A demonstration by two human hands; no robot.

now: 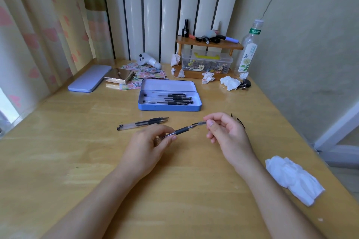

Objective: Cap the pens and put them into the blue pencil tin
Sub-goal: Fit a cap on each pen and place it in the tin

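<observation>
My left hand [149, 141] grips a clear pen with a black grip [179, 131], its tip pointing up and right. My right hand [223, 130] pinches a clear pen cap [201, 122] right at that tip. Two uncapped pens [142, 123] lie side by side on the table, left of my hands. Loose caps [239, 120] lie just behind my right hand, partly hidden. The open blue pencil tin [169, 107] sits beyond my hands with several capped pens [174, 99] inside.
A closed lilac tin [89, 80] and a gold box [119, 76] lie at the back left. A wooden shelf [208, 43], a clear storage box [206, 62], a bottle [247, 52] and crumpled tissues [230, 82] crowd the back right. A white cloth [293, 179] lies near the right edge.
</observation>
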